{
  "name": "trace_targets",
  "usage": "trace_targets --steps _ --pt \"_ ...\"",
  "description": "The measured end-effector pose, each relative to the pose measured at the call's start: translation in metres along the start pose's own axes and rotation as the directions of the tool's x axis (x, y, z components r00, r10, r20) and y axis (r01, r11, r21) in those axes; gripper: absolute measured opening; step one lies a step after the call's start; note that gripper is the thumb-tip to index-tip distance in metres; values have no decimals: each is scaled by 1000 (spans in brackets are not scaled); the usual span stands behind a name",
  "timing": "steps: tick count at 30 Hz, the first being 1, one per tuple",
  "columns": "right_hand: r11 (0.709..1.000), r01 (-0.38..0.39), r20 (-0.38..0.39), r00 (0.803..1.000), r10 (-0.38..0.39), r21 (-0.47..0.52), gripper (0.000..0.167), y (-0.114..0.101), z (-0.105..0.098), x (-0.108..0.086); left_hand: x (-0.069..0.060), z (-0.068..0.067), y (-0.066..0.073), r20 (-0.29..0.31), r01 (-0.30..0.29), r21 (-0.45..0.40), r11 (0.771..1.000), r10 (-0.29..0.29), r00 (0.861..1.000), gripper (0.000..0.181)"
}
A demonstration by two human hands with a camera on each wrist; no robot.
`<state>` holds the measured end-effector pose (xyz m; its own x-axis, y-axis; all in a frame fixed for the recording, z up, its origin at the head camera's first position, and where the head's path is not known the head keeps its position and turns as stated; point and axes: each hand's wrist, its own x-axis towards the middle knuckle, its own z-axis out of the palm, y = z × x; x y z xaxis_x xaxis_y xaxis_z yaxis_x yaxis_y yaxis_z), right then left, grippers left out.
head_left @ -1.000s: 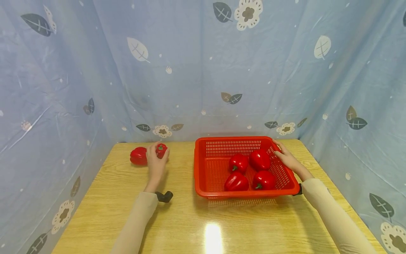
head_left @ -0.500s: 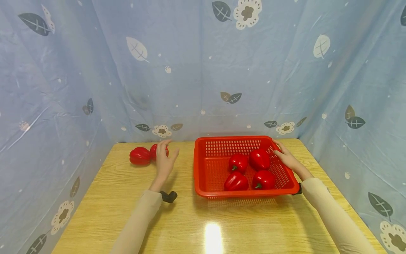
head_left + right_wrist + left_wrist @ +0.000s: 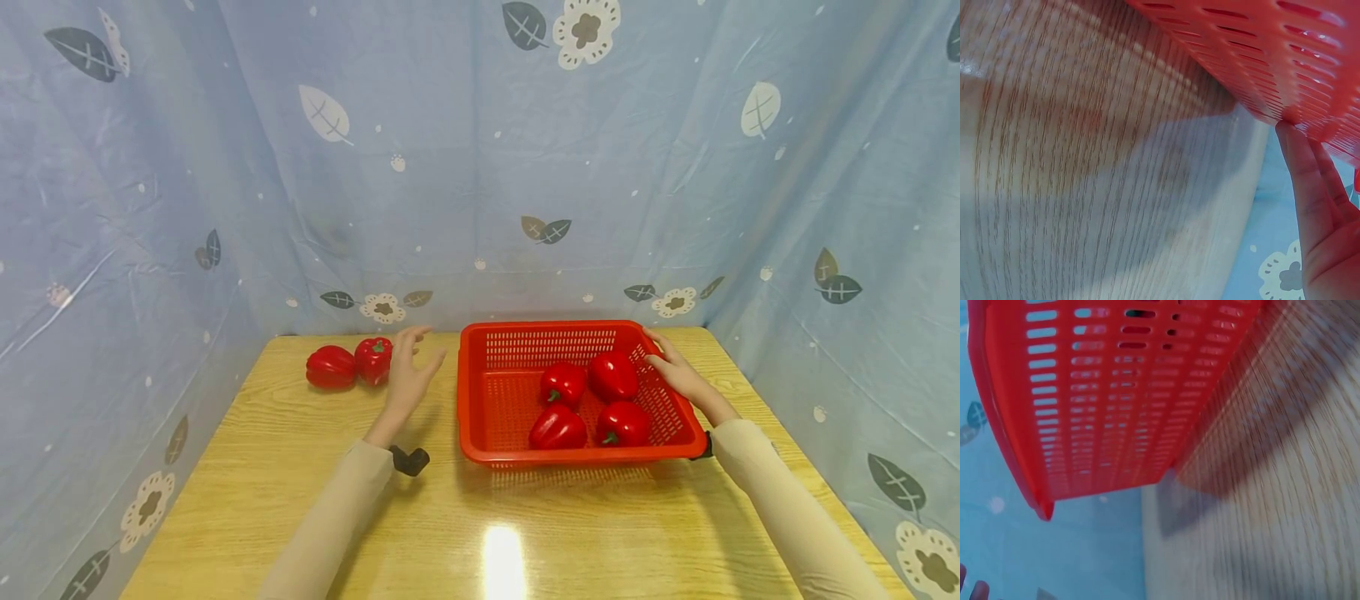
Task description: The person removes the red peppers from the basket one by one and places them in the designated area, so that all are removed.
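At the far left of the wooden table [image 3: 315, 483], a lying pepper [image 3: 331, 367] sat close beside an upright pepper [image 3: 372, 360], both red. Between them and the red basket [image 3: 555, 457], the person's left hand [image 3: 407, 382] held nothing, its fingers loosely bent and its thumb spread away. Whether it brushed the upright pepper, I could not tell. On the basket's right side, the right hand [image 3: 678, 375] gripped the rim, thumb over the top and fingers against the outer wall. Four more peppers [image 3: 613, 377] lay inside, gathered toward that side.

I took the step in hand to be a reach by the empty left hand, with the right hand as anchor. A pepper in the basket would call for clearing the left rim and closing round one without nudging its neighbours; one on the table, for turning the palm toward it.
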<state>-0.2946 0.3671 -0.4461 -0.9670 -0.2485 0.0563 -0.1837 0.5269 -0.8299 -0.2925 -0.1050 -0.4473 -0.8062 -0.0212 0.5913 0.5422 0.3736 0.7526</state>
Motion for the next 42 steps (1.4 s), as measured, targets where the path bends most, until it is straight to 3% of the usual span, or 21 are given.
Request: trace_targets --steps 18,29,42 --pt "999 20 -3 1000 -20 38 58 2 1 1 6 16 21 161 -49 48 998 41 986 45" --pt "998 15 3 1000 -15 65 58 3 1 1 10 21 29 293 -84 84 993 56 955 46" --pt "998 -5 17 1000 4 67 60 0 -1 0 18 25 38 341 -161 72 984 127 932 48"
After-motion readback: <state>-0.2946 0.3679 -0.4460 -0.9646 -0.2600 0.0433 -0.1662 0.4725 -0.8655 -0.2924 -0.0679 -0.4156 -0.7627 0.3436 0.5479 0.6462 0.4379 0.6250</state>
